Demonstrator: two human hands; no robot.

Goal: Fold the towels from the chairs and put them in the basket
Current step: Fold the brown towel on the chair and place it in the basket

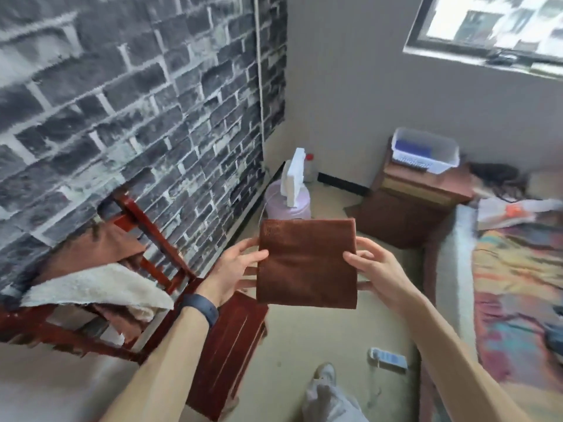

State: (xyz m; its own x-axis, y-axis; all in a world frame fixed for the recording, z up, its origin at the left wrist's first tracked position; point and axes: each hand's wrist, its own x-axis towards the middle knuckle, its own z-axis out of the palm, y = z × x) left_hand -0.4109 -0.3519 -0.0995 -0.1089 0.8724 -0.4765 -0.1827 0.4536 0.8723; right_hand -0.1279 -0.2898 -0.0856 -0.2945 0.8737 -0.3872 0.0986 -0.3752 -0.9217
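Note:
A brown towel [307, 263], folded into a neat rectangle, is held up in the air in front of me. My left hand [236, 268] grips its left edge, thumb on top and fingers beneath. My right hand [373, 266] grips the right edge the same way. On the red wooden chair [158, 239] at the left hang a white towel [97, 287] and a brown towel [94, 248]. A white plastic basket [426, 150] with something blue inside stands on a brown bedside cabinet [423, 190] at the far right.
A brick-patterned wall runs along the left. A pink bin [288, 202] with a white slab in it stands in the corner. A bed with a colourful cover [518, 284] lies at the right. A power strip [388, 357] lies on the floor near my foot.

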